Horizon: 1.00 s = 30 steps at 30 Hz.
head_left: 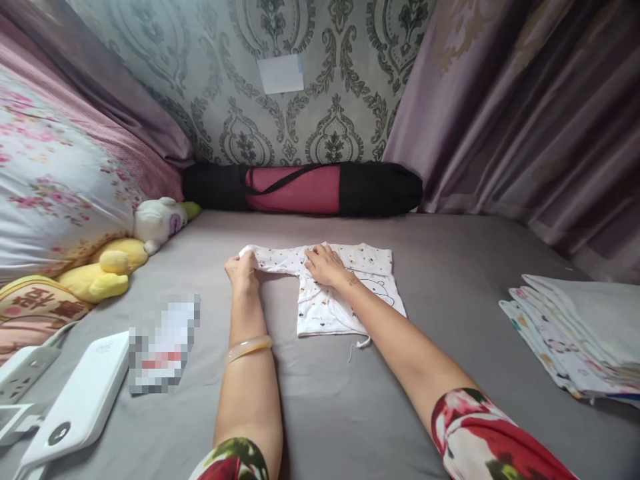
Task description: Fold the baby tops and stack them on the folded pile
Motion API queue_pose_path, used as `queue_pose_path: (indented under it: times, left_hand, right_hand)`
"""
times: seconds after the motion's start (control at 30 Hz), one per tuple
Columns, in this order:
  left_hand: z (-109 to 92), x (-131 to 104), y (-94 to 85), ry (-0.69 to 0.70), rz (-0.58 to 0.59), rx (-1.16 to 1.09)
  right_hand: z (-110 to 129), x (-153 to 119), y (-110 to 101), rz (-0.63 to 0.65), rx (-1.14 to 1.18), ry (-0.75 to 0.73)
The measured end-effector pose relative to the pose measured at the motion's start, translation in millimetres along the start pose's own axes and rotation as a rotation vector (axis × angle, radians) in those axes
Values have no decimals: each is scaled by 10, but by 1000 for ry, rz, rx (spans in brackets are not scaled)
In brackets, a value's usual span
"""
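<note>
A small white baby top (325,313) with tiny prints and a cartoon face lies on the grey sheet (320,413). Its left sleeve stretches out to the left, while the right side looks folded inward. My left hand (242,268) is closed on the cuff of the outstretched sleeve. Near the collar and shoulder, my right hand (324,264) rests on the cloth with its fingers bent; whether they pinch any fabric is hidden. A white tie string hangs from the lower edge, beside my right forearm.
Folded cloths (575,333) are stacked at the right. A white power bank (83,393), a power strip (27,373) and a blurred packet (167,347) lie left. Plush toys (107,270) sit by a floral pillow (55,180). A black and red roll bag (300,189) lies along the wall.
</note>
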<state>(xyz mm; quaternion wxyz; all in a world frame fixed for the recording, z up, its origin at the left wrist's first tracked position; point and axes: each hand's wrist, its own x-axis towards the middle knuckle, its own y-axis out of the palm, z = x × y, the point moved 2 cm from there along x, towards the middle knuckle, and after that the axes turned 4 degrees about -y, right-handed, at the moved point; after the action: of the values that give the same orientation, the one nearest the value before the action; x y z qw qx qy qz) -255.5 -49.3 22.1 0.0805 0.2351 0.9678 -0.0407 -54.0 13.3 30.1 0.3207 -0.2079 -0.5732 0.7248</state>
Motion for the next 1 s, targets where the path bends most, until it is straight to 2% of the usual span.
queue_pose_path:
  times: [0.1,0.23,0.5,0.57,0.7,0.73,0.8,0.87,1.0]
  left_hand:
    - [-91,-36,49,-111,11,-263]
    - [-240,-134,82,-71,37,-433]
    - [-405,-359,254,-3,237,-468]
    - [-423,-438,326,0,274,-448]
    - [-428,-595,457,-10,330,-414]
    - [-426,-628,481,-10,344,-409]
    - [-422,-684,516,-11,363,-400]
    - [-419,-722,543,-12,371,-387]
    - [-378,-777,634,-20,359,-366]
  right_hand:
    - [5,47,-27,55,-8,24]
    - [53,112,-62,128,-4,68]
    - [164,379,-151,310,-89,189]
    - [178,419,-135,308,-97,223]
    - [143,408,-104,176,-41,224]
    - [112,395,-110,142,26,215]
    - [18,361,-150,63,317,235]
    - [-102,303,-216,-7,650,299]
    - [-324,30,-324,-74,1022,464]
